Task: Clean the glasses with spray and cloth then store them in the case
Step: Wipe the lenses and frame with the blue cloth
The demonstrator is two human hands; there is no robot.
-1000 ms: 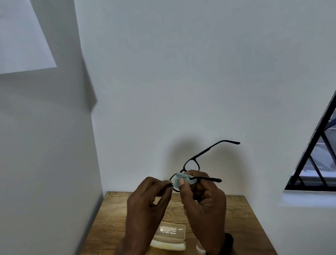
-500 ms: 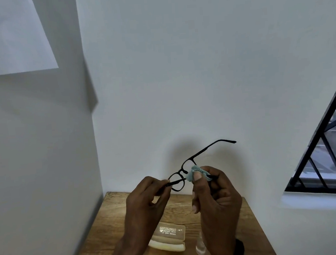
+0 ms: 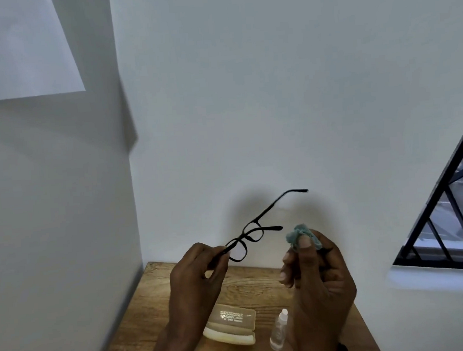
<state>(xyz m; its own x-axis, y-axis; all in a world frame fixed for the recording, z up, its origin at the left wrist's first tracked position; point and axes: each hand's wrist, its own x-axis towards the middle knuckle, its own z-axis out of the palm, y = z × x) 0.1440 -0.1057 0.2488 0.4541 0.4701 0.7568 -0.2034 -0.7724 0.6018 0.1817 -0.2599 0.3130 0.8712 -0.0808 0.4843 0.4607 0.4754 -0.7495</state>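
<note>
Black-framed glasses (image 3: 252, 233) are held up in the air with both temples unfolded. My left hand (image 3: 197, 276) pinches them at the near corner of the frame. To the right, apart from the glasses, my right hand (image 3: 315, 276) pinches a small blue-green cloth (image 3: 301, 235) between thumb and fingers. On the wooden table (image 3: 141, 316) below lies a cream glasses case (image 3: 231, 324), closed, with a clear lid. A small clear spray bottle (image 3: 279, 329) with a white cap stands just right of the case.
The table sits in a corner between a white wall on the left and one behind. A window with black bars (image 3: 453, 231) is at the right. A white sheet (image 3: 21, 50) hangs high on the left wall.
My right hand with the cloth has come off the lens and moved right, away from the glasses. My left hand still holds the frame. The spray bottle is now uncovered.
</note>
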